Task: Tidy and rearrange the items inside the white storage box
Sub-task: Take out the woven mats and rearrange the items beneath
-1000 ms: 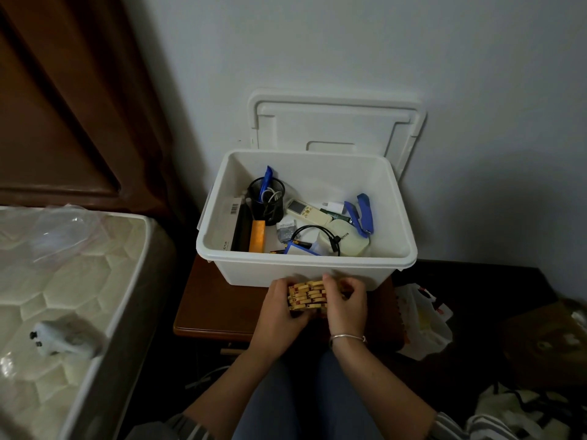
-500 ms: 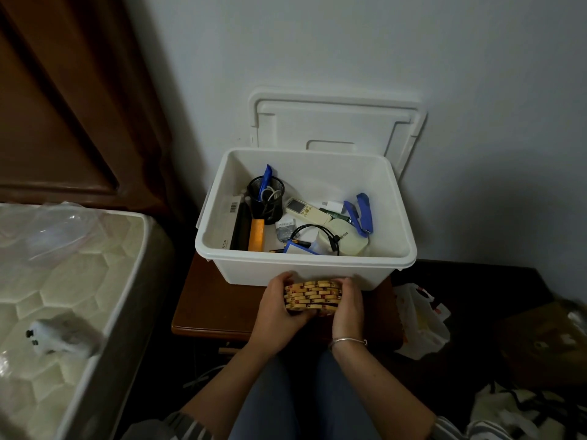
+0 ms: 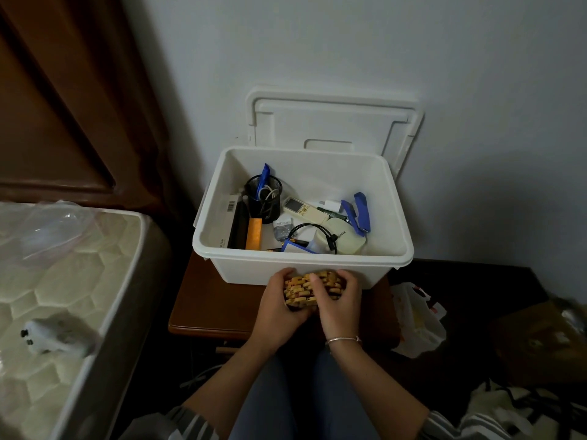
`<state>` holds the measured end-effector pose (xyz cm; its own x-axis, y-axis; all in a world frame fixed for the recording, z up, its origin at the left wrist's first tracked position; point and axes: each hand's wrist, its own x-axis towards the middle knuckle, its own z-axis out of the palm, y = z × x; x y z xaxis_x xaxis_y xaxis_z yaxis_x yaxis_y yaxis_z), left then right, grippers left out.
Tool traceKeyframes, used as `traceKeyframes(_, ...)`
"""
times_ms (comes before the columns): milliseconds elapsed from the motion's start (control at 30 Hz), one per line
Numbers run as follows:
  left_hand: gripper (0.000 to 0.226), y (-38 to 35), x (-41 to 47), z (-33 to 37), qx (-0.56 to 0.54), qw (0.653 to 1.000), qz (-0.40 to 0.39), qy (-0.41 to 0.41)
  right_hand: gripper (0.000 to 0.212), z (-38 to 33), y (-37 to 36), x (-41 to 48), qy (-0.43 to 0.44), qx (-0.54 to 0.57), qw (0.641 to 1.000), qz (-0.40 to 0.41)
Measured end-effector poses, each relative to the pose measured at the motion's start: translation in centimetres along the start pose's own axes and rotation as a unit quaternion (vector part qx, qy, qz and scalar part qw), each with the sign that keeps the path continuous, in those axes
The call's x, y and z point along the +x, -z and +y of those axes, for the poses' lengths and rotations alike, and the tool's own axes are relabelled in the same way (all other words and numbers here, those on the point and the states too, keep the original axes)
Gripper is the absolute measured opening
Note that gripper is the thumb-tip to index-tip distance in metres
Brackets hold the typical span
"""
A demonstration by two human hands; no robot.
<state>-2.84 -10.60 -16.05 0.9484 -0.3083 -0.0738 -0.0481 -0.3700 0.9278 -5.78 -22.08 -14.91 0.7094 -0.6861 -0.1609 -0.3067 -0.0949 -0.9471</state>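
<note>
Head view shows the left hand [image 3: 277, 304] and the right hand [image 3: 340, 301] curled around a yellow beaded bundle [image 3: 300, 289] from either side, gripping it together just in front of the near wall of the white storage box [image 3: 286, 257]. The box stands open toward the back edge of the counter [image 3: 216, 300], and inside it are a black mesh cup [image 3: 263, 200], a remote [image 3: 305, 210] and a coiled black cable [image 3: 320, 231].
</note>
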Motion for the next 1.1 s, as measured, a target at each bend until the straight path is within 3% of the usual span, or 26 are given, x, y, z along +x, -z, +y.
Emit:
traceKeyframes(167,0.082,0.1,0.0,-0.1,0.026,1.000,-0.001,-0.014,0.047,0.7,-0.1,0.5,-0.020,0.029,0.999,-0.014)
traceKeyframes(400,0.050,0.4,0.5,0.0,0.046,0.998,-0.021,-0.025,0.028,1.2,1.2,0.7,-0.004,0.017,0.996,-0.086)
traceKeyframes(533,0.044,0.7,0.3,0.1,0.021,0.999,-0.021,-0.045,0.051,1.8,3.6,0.7,0.040,-0.029,0.978,-0.201)
traceKeyframes(767,0.048,0.7,-0.1,-0.2,0.018,0.999,-0.021,-0.031,0.083,3.2,4.6,0.8,0.129,-0.124,0.949,-0.259)
traceKeyframes(967,0.040,1.1,-0.2,0.2,-0.006,0.999,-0.046,-0.014,0.079,3.2,3.9,1.0,0.146,-0.129,0.954,-0.227)
traceKeyframes(1100,0.042,2.3,-1.4,-0.1,-0.157,0.982,-0.075,0.068,0.081,2.6,5.3,1.0,0.101,-0.038,0.965,-0.239)
